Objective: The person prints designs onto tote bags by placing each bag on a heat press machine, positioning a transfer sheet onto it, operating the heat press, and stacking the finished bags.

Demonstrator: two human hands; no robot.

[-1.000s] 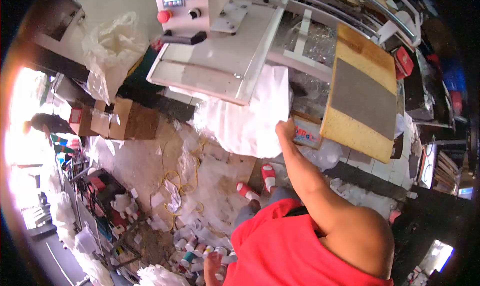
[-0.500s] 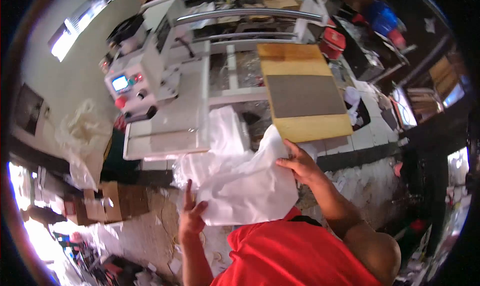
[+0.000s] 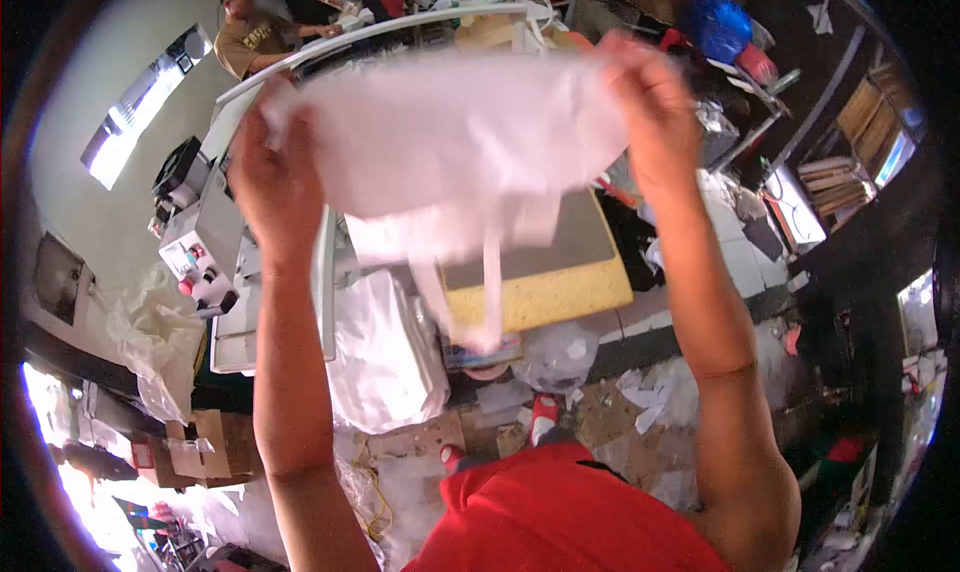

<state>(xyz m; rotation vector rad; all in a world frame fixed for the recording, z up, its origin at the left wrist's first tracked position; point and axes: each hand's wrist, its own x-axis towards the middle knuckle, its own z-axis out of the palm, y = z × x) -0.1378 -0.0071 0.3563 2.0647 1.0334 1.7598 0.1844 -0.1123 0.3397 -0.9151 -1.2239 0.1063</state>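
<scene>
A white cloth bag [image 3: 450,137] is stretched between my two raised hands, blurred by motion, with thin straps hanging from its lower side. My left hand [image 3: 275,172] grips its left end and my right hand [image 3: 650,107] its right end. Behind and below the bag lies a yellow board [image 3: 545,302] with a grey pad [image 3: 570,237], partly hidden by the bag. A pile of folded white bags [image 3: 385,357] sits below my left hand, between my forearms.
To the left stands a white machine with a control panel [image 3: 195,257]. Another person [image 3: 255,47] is at the far left behind its frame. Clear plastic [image 3: 165,337] hangs at left above cardboard boxes [image 3: 210,447]. Paper scraps [image 3: 645,397] litter the floor.
Both hands have lifted the white bag up and away from my body, over the board, and spread wider apart. The pile and another person now show.
</scene>
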